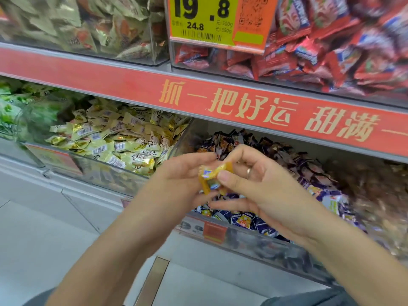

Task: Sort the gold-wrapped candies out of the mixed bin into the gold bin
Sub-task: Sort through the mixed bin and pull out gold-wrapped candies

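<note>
Looking down from the head camera, two hands meet in front of a shop's candy shelving. The left hand and right hand both pinch a small cluster of gold-wrapped candies between fingertips and thumbs, held in the air above the front edge of the mixed bin. That clear-fronted bin holds dark purple and blue wrappers with a few yellow ones. Just to its left, a clear divider apart, sits the gold bin, heaped with pale gold wrapped sweets. Further left, green packets blur. A red shelf strip with pale lettering runs above both bins. On the upper shelf, gold-green packets sit left, red packets right, behind a yellow price tag. Pale grey floor tiles lie below.
</note>
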`<state>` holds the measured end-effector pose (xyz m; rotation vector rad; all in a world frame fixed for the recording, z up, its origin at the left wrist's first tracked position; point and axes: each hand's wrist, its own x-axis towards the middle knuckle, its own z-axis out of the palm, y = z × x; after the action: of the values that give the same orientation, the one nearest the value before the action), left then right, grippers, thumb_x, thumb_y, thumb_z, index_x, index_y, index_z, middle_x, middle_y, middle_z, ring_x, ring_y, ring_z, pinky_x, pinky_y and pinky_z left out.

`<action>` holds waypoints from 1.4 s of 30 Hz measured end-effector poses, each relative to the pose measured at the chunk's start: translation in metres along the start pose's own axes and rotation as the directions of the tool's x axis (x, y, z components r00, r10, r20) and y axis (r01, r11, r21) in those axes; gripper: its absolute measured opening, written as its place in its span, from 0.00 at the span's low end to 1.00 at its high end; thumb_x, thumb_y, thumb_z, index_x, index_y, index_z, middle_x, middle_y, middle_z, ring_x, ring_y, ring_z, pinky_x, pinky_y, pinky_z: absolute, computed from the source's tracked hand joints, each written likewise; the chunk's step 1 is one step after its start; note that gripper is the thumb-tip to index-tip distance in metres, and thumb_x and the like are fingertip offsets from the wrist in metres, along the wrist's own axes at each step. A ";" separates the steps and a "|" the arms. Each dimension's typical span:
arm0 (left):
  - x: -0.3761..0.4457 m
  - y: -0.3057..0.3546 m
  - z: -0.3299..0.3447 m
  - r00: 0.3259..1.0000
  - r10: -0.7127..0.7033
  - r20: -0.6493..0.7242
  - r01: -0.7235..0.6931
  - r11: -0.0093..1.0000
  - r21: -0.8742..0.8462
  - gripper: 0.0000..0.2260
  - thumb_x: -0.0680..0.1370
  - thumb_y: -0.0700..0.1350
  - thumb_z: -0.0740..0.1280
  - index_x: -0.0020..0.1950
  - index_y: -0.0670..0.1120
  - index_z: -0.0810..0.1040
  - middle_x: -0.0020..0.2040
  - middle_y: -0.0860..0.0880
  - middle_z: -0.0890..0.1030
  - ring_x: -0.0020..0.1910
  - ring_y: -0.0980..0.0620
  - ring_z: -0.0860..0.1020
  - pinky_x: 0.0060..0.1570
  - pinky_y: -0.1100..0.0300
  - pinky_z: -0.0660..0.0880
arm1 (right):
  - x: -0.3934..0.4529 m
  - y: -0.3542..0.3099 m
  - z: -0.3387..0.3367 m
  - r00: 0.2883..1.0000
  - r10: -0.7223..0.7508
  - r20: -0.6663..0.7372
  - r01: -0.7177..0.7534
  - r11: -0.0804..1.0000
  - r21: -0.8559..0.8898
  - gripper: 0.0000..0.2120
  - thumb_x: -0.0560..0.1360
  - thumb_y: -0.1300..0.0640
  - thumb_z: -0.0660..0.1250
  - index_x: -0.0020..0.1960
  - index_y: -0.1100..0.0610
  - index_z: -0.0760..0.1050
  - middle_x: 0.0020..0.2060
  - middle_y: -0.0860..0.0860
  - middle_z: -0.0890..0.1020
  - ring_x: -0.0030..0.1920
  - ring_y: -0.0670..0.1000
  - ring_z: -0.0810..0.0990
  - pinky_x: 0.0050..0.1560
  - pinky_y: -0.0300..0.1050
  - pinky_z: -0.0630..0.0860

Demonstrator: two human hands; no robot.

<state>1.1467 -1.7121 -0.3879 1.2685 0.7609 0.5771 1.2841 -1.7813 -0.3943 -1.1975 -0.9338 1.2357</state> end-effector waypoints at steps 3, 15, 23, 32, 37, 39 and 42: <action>0.003 -0.006 0.015 0.994 0.100 -0.031 -0.100 0.995 0.009 0.15 0.78 0.32 0.63 0.61 0.47 0.74 0.50 0.49 0.85 0.48 0.51 0.83 0.48 0.60 0.80 | -0.008 0.003 0.004 0.967 -0.124 -0.225 0.110 0.991 -0.073 0.05 0.74 0.65 0.67 0.42 0.62 0.71 0.44 0.59 0.84 0.42 0.53 0.84 0.41 0.43 0.81; 0.011 -0.037 0.079 0.855 0.366 0.368 -0.486 0.814 0.320 0.31 0.76 0.25 0.52 0.62 0.60 0.69 0.66 0.64 0.71 0.67 0.69 0.66 0.65 0.70 0.64 | -0.125 0.005 -0.096 0.492 -0.403 -0.772 0.091 0.905 -0.415 0.10 0.74 0.64 0.70 0.38 0.52 0.73 0.30 0.46 0.82 0.36 0.45 0.82 0.45 0.41 0.80; 0.048 -0.040 0.127 0.678 0.103 0.728 -0.684 0.452 0.573 0.22 0.73 0.46 0.73 0.66 0.53 0.75 0.72 0.55 0.69 0.73 0.61 0.57 0.70 0.62 0.55 | -0.172 0.018 -0.212 0.447 -0.380 -0.810 -0.506 0.639 -0.579 0.10 0.74 0.65 0.67 0.55 0.59 0.75 0.48 0.63 0.81 0.45 0.60 0.79 0.43 0.47 0.71; 0.103 -0.039 0.132 0.612 -0.228 0.757 -0.791 -0.164 0.590 0.23 0.71 0.52 0.70 0.65 0.52 0.72 0.73 0.50 0.63 0.70 0.47 0.61 0.56 0.52 0.72 | -0.168 0.009 -0.142 0.596 -0.637 -0.489 -0.073 0.563 -0.823 0.16 0.78 0.70 0.58 0.55 0.51 0.74 0.63 0.45 0.77 0.56 0.50 0.77 0.48 0.43 0.73; 0.121 -0.035 0.056 0.715 -0.154 0.682 -0.699 -0.168 0.695 0.10 0.68 0.55 0.69 0.45 0.54 0.74 0.60 0.55 0.74 0.64 0.52 0.66 0.60 0.51 0.68 | -0.139 0.017 -0.135 0.736 -0.607 -0.299 0.087 0.523 -0.848 0.18 0.78 0.70 0.57 0.49 0.47 0.75 0.61 0.39 0.76 0.56 0.36 0.78 0.43 0.34 0.75; 0.118 -0.034 0.044 0.726 -0.114 0.678 -0.687 -0.106 0.719 0.10 0.68 0.55 0.70 0.47 0.54 0.77 0.62 0.56 0.74 0.66 0.54 0.65 0.65 0.54 0.65 | -0.130 0.019 -0.135 0.732 -0.627 -0.268 0.076 0.466 -0.882 0.19 0.77 0.73 0.57 0.47 0.51 0.77 0.56 0.41 0.78 0.45 0.22 0.73 0.41 0.23 0.67; 0.106 -0.022 0.044 0.747 -0.145 0.649 -0.663 -0.101 0.741 0.14 0.73 0.55 0.69 0.57 0.60 0.77 0.71 0.60 0.67 0.72 0.60 0.60 0.72 0.51 0.57 | -0.121 0.020 -0.143 0.732 -0.631 -0.257 0.032 0.408 -0.912 0.15 0.73 0.73 0.59 0.45 0.57 0.80 0.47 0.46 0.83 0.40 0.26 0.73 0.40 0.23 0.68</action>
<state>1.2467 -1.6644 -0.4241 2.9942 0.2135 -0.2952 1.4027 -1.9236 -0.4272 -1.8874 -1.2918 -0.1444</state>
